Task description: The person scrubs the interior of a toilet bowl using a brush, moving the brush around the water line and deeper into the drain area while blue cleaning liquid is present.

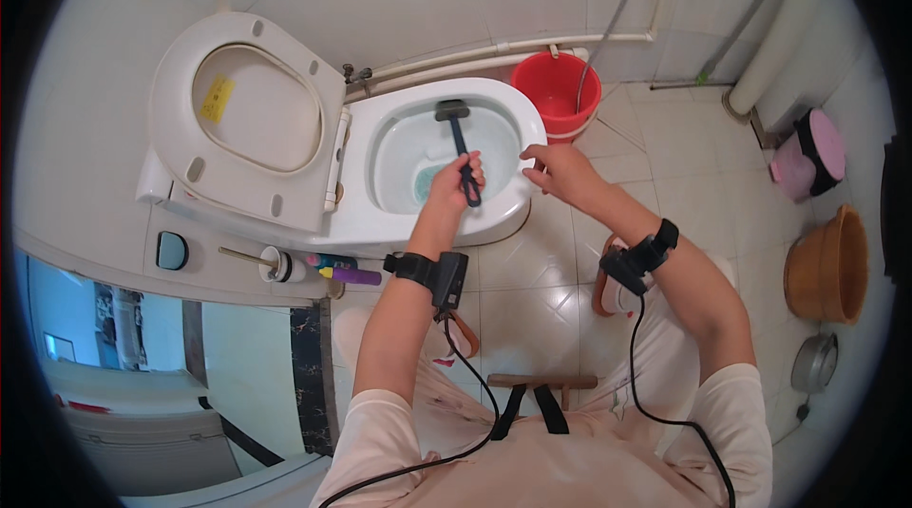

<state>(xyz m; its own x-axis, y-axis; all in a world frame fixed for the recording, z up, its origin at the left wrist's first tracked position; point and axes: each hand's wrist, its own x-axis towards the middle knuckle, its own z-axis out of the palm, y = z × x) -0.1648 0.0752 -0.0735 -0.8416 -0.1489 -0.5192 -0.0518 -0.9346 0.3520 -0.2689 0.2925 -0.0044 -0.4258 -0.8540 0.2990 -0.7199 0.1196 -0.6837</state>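
My left hand (462, 181) is wrapped round the dark handle of a scrubbing brush (458, 133). The brush reaches into the white toilet bowl (389, 142), its dark head near the far inner wall. Blue-green water lies at the bottom of the bowl. My right hand (560, 172) is at the right front part of the rim, fingers bent and apart, with no tool in it. Whether its fingertips press on the rim is hard to tell. The toilet's seat and lid (171, 119) are raised at the left.
A red bucket (541, 90) with a hose hanging into it stands behind the toilet. Bottles (356, 275) and a brush in a white holder (285, 267) are at the left. A pink bin (825, 147), a brown tub (807, 266) and a metal pot (810, 364) line the right wall.
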